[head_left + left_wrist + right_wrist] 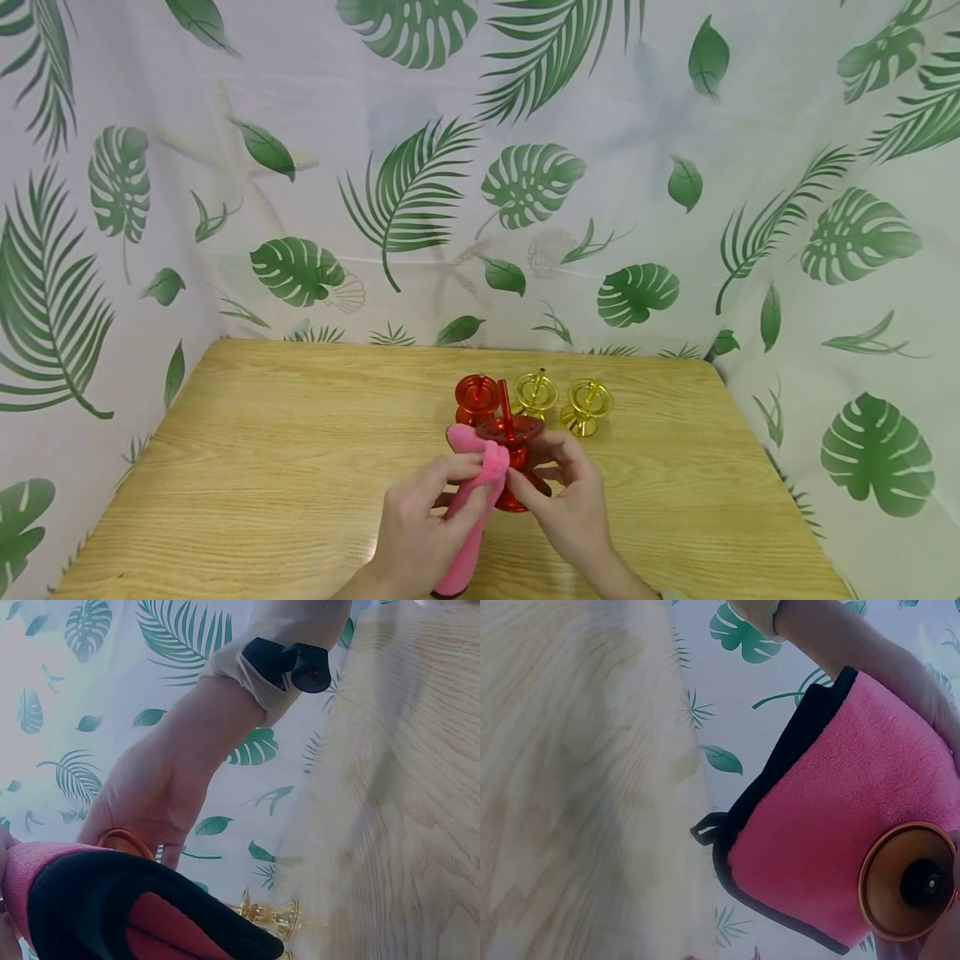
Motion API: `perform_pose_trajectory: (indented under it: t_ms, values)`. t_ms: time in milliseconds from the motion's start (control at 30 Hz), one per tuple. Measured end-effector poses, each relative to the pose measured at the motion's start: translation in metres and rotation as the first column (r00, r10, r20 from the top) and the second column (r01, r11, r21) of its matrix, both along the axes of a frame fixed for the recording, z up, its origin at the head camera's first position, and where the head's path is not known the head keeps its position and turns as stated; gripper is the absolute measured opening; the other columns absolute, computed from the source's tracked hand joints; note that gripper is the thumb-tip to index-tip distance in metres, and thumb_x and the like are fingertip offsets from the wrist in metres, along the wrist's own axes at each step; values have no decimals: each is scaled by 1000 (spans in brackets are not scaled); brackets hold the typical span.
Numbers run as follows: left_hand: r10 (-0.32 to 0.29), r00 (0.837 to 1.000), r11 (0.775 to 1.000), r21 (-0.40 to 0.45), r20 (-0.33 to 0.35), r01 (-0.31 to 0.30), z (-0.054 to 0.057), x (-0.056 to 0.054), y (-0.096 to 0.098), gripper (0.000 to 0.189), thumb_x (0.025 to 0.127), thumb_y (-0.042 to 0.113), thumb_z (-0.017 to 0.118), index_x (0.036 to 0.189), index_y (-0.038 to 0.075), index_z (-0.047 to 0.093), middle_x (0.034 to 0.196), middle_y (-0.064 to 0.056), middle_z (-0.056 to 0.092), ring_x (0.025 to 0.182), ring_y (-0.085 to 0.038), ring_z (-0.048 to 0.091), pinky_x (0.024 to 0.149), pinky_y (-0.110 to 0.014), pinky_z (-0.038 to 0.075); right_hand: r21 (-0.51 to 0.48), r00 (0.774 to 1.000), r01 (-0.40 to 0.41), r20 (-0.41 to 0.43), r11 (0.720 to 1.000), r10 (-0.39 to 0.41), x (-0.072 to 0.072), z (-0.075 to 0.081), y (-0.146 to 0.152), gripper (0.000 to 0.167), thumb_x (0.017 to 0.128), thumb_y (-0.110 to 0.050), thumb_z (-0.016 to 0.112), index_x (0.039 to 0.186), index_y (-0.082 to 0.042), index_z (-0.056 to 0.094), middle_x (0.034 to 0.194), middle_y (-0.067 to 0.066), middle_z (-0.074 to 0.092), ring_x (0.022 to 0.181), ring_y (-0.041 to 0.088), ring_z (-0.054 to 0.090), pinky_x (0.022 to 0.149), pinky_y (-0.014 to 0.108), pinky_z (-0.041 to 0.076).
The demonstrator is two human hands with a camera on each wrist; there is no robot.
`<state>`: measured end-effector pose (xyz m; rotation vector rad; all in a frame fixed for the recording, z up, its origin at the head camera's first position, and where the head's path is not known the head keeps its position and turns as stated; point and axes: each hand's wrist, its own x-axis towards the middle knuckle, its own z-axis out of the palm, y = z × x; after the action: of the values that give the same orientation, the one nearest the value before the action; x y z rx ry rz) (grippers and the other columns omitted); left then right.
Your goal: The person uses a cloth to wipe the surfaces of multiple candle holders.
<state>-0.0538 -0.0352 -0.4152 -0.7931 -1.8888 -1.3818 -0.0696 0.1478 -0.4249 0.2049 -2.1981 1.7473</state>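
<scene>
My left hand (pixel 420 517) pinches a folded pink cloth (pixel 467 546) with dark edging against the side of a red metal candle holder (pixel 512 430). The holder is upright above the table, its spike pointing up from a round dish. My right hand (pixel 576 500) grips it by its lower part, with the thumb in front near the cloth. In the right wrist view the holder's hollow round base (pixel 881 889) shows in front of the pink cloth (pixel 817 825), which hangs down. From the left wrist, the cloth's dark border (pixel 82 900) hides most of the holder.
Behind the hands, a second red candle holder (pixel 476 395) stands on the wooden table (pixel 285 467). To its right are two gold ones, one partly hidden (pixel 534 390) and one at the end (pixel 589 402). A leaf-patterned white cloth backdrop (pixel 315 192) surrounds the table's back and sides.
</scene>
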Motion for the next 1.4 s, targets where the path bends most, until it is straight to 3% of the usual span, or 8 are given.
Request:
perform_pose_trajectory:
  t_ms: [100,233,433,600,867,1033,1167,1400]
  values:
    - [3,999,1000,1,-42,-3,0,0,1,24,88,-2,80,111,4,72,99,-11,80,81,-17,80,66,-15,62,-8,1000,-1,6,1000,1,0,-1,-1,32,80,10,82,106,-2,66,98,-9,70,86,3,70,74,26,61]
    - [18,999,1000,-6,-42,-18,-3,-3,1,30,85,-5,82,112,3,72,100,-12,80,81,-18,80,67,-16,63,-14,1000,-13,17,1000,13,2,-2,-2,32,81,9,82,106,-2,66,99,-10,70,86,4,70,74,26,62]
    - [74,997,997,-17,17,-73,-13,-9,1,31,78,-13,82,101,5,72,95,-10,81,77,-18,80,65,-15,62,-27,1000,-24,17,999,25,5,-1,-4,30,82,7,83,105,-3,67,99,-11,72,85,4,71,74,25,61]
    - [101,993,995,-8,61,-100,-20,-14,1,28,78,-13,80,98,6,71,91,-9,80,72,-18,78,63,-14,61,-23,999,-51,9,998,52,7,0,-4,30,83,7,82,106,-3,66,98,-11,71,85,4,71,74,25,61]
    - [118,985,993,7,125,-119,-25,-19,2,25,81,-13,79,97,6,73,89,-8,80,71,-16,78,61,-14,61,-65,973,-218,-94,974,211,7,-3,1,30,93,13,67,120,6,59,113,-10,69,104,3,69,84,23,62]
    - [112,986,993,16,126,-115,-25,-19,2,25,81,-12,79,97,6,72,89,-8,80,71,-16,78,61,-14,61,-138,956,-291,-73,947,284,6,-2,2,32,94,15,65,124,13,55,117,-11,69,107,2,71,86,21,63]
    - [103,987,994,24,125,-107,-23,-18,1,25,81,-12,78,97,7,72,90,-8,80,72,-15,78,60,-13,60,-130,958,-287,-52,949,282,6,0,3,32,93,14,68,123,12,56,116,-12,72,103,2,72,87,21,63]
    - [87,990,996,10,115,-89,-15,-12,-1,28,81,-11,80,100,9,72,95,-8,81,73,-14,78,62,-14,61,-54,987,-156,-52,986,153,4,1,1,30,87,12,76,114,4,63,108,-11,72,92,5,72,82,22,62]
